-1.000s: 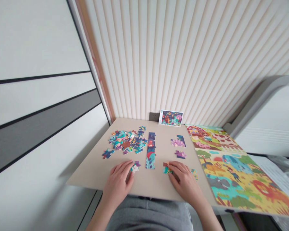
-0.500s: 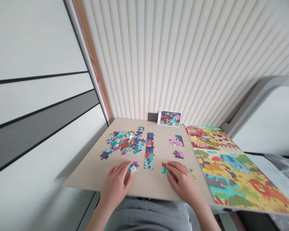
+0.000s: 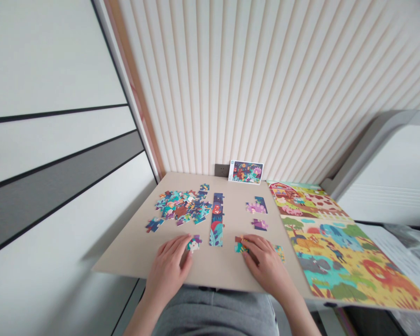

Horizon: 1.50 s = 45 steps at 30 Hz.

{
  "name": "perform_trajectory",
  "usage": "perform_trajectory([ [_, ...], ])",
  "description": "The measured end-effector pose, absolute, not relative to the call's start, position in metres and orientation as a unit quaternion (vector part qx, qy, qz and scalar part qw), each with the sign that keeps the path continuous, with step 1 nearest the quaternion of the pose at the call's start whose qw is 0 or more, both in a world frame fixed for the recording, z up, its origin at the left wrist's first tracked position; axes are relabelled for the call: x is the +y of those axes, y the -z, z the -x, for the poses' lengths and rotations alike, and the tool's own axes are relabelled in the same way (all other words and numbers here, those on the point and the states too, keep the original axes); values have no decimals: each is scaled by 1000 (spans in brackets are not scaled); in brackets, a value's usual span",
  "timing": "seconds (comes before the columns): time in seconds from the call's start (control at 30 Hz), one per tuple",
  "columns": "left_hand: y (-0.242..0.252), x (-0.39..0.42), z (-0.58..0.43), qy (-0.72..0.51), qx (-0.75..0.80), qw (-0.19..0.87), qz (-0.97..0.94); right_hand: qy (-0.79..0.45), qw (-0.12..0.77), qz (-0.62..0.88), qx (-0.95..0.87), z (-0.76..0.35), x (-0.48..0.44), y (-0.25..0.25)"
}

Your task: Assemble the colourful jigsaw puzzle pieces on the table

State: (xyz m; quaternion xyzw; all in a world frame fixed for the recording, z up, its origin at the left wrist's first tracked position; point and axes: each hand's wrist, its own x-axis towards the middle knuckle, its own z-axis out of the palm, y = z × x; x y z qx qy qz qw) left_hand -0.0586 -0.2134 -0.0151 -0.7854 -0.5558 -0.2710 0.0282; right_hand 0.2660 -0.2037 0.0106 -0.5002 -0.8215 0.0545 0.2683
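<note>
My left hand lies on a beige board, its fingertips against a small joined group of jigsaw pieces. My right hand covers part of another joined group of pieces with its fingers. Between the hands stands a tall dark-blue and green column of joined pieces. Farther back lies a loose heap of mixed pieces, with a small blue group at its front left. Purple groups sit at the back right, and a single small piece lies beyond my right hand.
A picture card leans against the ribbed wall beside a dark wall socket. A large farm-animal puzzle board lies to the right of the beige board. My grey trousers show below the board's front edge.
The whole view has shifted slightly with my head. Both hands stay on their pieces, and no piece has visibly changed place.
</note>
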Motion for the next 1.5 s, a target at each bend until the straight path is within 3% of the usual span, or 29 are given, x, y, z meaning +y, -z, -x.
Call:
perform_trajectory([
  [0.77,10,-206,67,295,-542,-1,787,-72,251,512,-818,-265,-205,-14],
  [0.9,-20,-170,74,288,-542,21,789,-73,256,512,-817,-264,-205,-15],
  [1.1,-52,-52,58,164,-551,37,817,-76,255,518,-813,-262,-206,-18],
  [1.27,-29,13,38,122,-620,32,774,-73,263,518,-810,-261,-207,-22],
  [1.5,9,17,32,150,-631,40,760,-81,249,518,-814,-261,-204,-24],
])
